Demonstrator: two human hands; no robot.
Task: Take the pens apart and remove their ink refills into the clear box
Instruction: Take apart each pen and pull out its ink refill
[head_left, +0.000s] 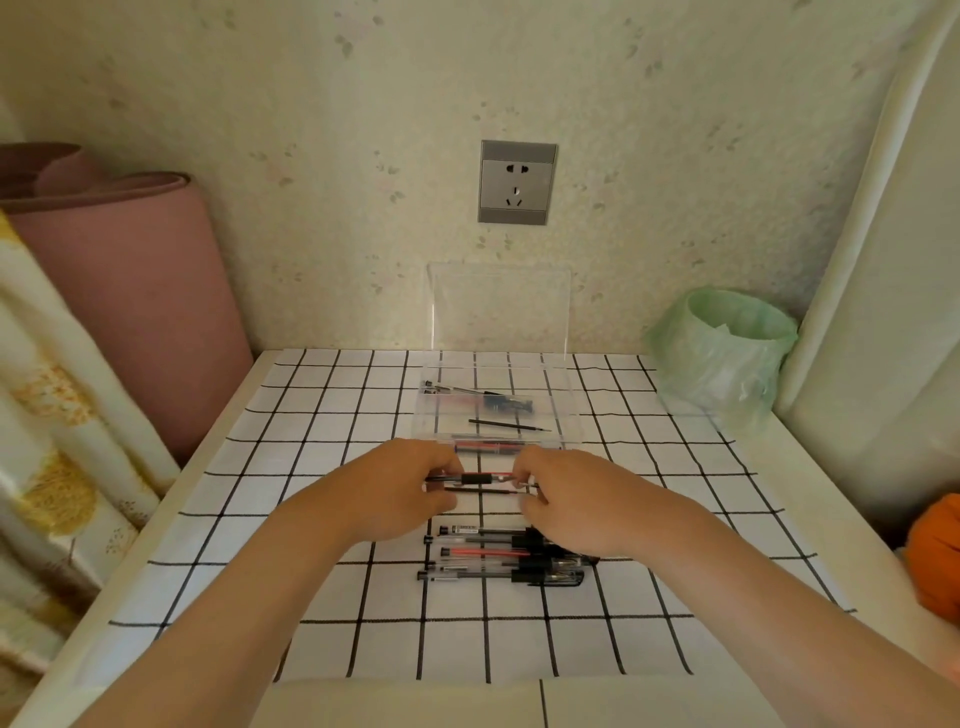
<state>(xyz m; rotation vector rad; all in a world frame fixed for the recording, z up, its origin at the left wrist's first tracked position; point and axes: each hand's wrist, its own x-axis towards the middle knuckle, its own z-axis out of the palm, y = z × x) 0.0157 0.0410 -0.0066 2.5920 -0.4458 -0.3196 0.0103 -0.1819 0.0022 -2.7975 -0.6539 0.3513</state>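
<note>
Just in front of the clear box (441, 418), on the side nearer the person, two hands are holding one pen (480, 478) up off the checked cloth (363, 597). The left hand (410, 488) is pinching one end of the pen with curled fingers and thumb. The right hand (576, 499) is pinching the other end the same way. I think both hands are gripping the ends because that is how you twist and pull a pen open: one hand is keeping the body from turning while the other is working the tip loose. The pen is lying flat, side to side, close to the box, so the inside part is only going to need a short trip.

A thin dark stick (478, 490) is showing just under the pen, between the hands. It may be a refill or a loose part, but it is too small to tell.

Inside the clear box, a few refills (509, 425) and other pen bits are already lying flat. Its lid (498, 312) is standing open at the back of the box, so things can be dropped in from the front.

Farther from the clear box than the hands, a pile of pens (498, 558) is waiting, lined up side to side within easy reach. Right of the box, a green bag (722, 348) is sitting by the wall. The job is looking partly done.
</note>
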